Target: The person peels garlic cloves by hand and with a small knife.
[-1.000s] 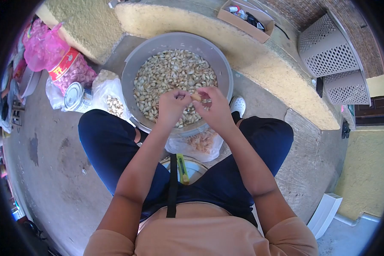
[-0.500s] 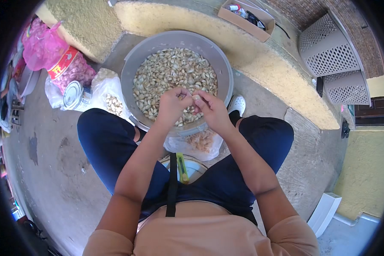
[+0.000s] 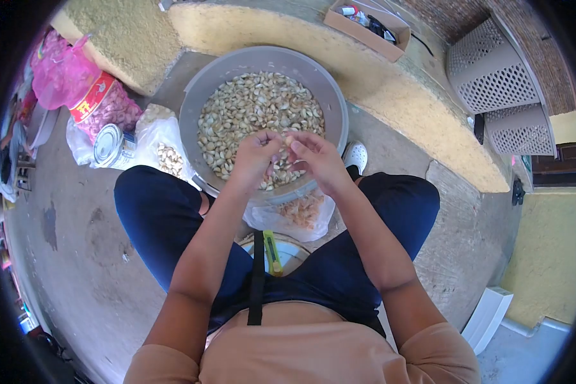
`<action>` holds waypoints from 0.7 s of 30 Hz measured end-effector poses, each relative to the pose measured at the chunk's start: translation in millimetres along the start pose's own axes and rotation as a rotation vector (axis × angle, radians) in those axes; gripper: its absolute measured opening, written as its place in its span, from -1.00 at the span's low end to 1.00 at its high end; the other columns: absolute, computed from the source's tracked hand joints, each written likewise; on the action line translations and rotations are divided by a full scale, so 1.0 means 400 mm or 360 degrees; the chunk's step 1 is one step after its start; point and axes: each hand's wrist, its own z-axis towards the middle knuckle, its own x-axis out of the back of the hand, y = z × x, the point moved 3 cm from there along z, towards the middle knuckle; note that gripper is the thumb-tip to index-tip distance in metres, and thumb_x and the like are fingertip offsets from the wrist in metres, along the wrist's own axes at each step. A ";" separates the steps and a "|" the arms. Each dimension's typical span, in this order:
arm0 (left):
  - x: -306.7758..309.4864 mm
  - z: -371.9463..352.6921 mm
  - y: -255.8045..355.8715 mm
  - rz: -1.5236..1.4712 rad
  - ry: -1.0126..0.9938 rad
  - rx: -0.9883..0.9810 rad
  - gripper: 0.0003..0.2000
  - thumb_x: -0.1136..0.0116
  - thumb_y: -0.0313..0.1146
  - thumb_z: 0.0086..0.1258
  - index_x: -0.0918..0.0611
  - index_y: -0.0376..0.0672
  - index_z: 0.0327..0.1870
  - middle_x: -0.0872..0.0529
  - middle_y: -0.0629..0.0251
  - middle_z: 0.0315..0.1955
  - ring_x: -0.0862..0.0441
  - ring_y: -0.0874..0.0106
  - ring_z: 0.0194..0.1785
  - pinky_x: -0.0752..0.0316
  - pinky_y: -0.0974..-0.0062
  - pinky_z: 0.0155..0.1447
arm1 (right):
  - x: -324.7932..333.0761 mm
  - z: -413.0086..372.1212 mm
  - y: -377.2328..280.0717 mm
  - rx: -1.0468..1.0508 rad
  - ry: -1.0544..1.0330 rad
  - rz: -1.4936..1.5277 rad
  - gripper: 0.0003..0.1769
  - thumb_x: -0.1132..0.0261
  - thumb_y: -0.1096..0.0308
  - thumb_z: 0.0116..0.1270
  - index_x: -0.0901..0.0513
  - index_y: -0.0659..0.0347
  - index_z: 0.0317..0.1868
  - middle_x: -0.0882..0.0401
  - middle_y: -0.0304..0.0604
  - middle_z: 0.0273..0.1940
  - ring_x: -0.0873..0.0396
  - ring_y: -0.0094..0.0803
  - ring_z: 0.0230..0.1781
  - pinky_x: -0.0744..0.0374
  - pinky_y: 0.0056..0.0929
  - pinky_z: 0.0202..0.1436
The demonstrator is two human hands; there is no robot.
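A large round grey tub [image 3: 333, 96] stands on the floor before my knees, holding a wide layer of pale garlic cloves [image 3: 256, 102]. Over its near side, my left hand [image 3: 257, 157] is closed, fingertips pressed together on something too small to make out. Close to its right, my right hand [image 3: 313, 157] pinches a small pale clove [image 3: 289, 140] between thumb and fingers. Below the tub's near rim lies a plastic bag with brownish peels [image 3: 303, 211]. To the tub's left, another white bag holds peeled cloves [image 3: 169, 159].
At the left are a pink mesh sack of garlic [image 3: 109, 105] and a tin can [image 3: 110, 144]. A yellow ledge [image 3: 390, 102] curves behind the tub, with a cardboard box [image 3: 371, 32] on it. Perforated grey baskets [image 3: 499, 77] stand right. A yellow-green cutter [image 3: 272, 253] lies between my legs.
My hands have shifted slightly left and parted a little. The right fingers have spread and lifted around the clove, and the left hand has turned slightly.
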 end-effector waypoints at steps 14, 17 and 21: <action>-0.004 0.001 -0.015 -0.0451 -0.0189 0.0167 -0.84 0.08 -0.36 0.23 -0.50 -0.26 -0.33 -0.38 0.47 -0.68 -0.24 0.72 -0.70 -0.11 0.78 -0.75 | 0.008 0.000 0.015 -0.0188 -0.0259 0.0592 -0.70 -0.01 0.23 0.33 -0.47 0.22 -0.05 -0.52 -0.26 -0.24 -0.47 -0.55 -0.23 -0.50 -0.47 -0.20; -0.010 -0.006 -0.003 -0.0652 -0.0257 0.0235 -0.82 0.07 -0.36 0.22 -0.51 -0.29 -0.30 -0.35 0.49 -0.69 -0.24 0.72 -0.69 -0.13 0.77 -0.75 | 0.004 -0.003 0.013 -0.0211 -0.0349 0.0857 -0.70 0.01 0.24 0.33 -0.45 0.21 -0.03 -0.51 -0.25 -0.21 -0.47 -0.54 -0.24 -0.49 -0.46 -0.19; -0.007 0.004 -0.016 -0.0832 -0.0349 0.0293 -0.80 0.08 -0.38 0.22 -0.51 -0.32 -0.27 -0.34 0.51 -0.69 -0.25 0.73 -0.69 -0.13 0.76 -0.77 | -0.003 -0.002 0.014 -0.0209 -0.0335 0.1074 -0.69 0.01 0.24 0.33 -0.43 0.21 0.00 -0.49 -0.26 -0.22 -0.46 -0.53 -0.26 -0.48 -0.45 -0.18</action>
